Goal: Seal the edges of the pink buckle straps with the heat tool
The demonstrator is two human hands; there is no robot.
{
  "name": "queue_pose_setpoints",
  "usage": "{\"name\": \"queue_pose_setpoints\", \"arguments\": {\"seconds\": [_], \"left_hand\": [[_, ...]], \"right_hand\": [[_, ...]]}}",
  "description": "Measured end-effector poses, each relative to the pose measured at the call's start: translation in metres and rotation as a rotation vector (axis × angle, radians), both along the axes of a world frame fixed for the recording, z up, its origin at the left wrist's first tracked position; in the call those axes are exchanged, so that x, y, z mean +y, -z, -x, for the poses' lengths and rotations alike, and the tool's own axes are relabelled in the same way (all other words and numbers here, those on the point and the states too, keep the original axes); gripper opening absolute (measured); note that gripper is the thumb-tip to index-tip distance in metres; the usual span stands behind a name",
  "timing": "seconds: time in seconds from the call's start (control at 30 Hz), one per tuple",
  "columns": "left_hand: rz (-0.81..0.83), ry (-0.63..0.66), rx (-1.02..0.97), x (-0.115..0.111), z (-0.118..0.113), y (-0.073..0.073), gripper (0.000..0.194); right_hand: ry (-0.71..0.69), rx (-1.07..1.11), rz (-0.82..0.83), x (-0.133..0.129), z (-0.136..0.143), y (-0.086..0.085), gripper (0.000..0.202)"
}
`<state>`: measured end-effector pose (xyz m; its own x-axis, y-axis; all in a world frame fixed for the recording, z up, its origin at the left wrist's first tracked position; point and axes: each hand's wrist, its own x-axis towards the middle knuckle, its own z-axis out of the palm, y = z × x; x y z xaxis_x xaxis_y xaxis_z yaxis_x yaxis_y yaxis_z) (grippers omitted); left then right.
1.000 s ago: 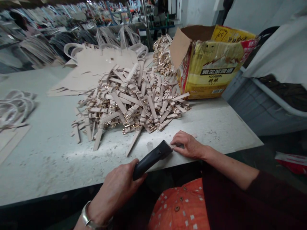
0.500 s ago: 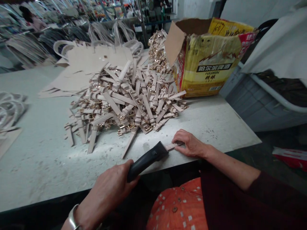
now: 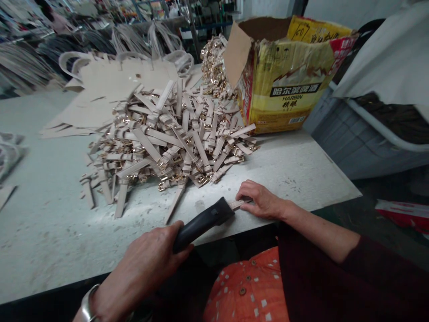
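My left hand [image 3: 152, 255] is wrapped round the lower end of a black handheld tool [image 3: 204, 223], which slants up to the right over the table's front edge. At the tool's far end, a short pale strap [image 3: 236, 205] runs to my right hand [image 3: 259, 200], whose fingers pinch it close to the tabletop. Behind the hands lies a large heap of beige straps with gold buckles [image 3: 181, 138]. One strap [image 3: 174, 203] sticks out of the heap toward the tool.
A yellow carton [image 3: 284, 89] stands open at the back right, beside a pile of buckled pieces [image 3: 216, 67]. Flat beige panels with handles [image 3: 110, 89] lie at the back left of the table [image 3: 60, 214]. A grey bin [image 3: 342, 138] stands to the right.
The whole scene has shifted slightly left in view. Both hands keep their holds, and the right hand sits a little nearer the tool's end.
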<state>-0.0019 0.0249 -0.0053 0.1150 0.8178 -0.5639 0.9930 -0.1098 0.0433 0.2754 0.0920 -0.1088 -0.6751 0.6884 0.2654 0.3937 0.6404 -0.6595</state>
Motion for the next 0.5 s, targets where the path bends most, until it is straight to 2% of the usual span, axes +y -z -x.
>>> {"name": "queue_pose_setpoints", "arguments": {"seconds": [0.27, 0.37, 0.5], "left_hand": [[-0.046, 0.019, 0.004, 0.016, -0.029, 0.002, 0.027], [-0.038, -0.001, -0.037, 0.018, -0.024, 0.002, 0.030], [-0.005, -0.041, -0.040, 0.015, -0.005, -0.001, 0.034]], "right_hand": [[0.046, 0.030, 0.007, 0.000, 0.001, 0.006, 0.013], [0.052, 0.023, 0.007, 0.001, 0.001, 0.007, 0.015], [0.033, 0.009, 0.002, 0.001, 0.001, 0.005, 0.018]]}}
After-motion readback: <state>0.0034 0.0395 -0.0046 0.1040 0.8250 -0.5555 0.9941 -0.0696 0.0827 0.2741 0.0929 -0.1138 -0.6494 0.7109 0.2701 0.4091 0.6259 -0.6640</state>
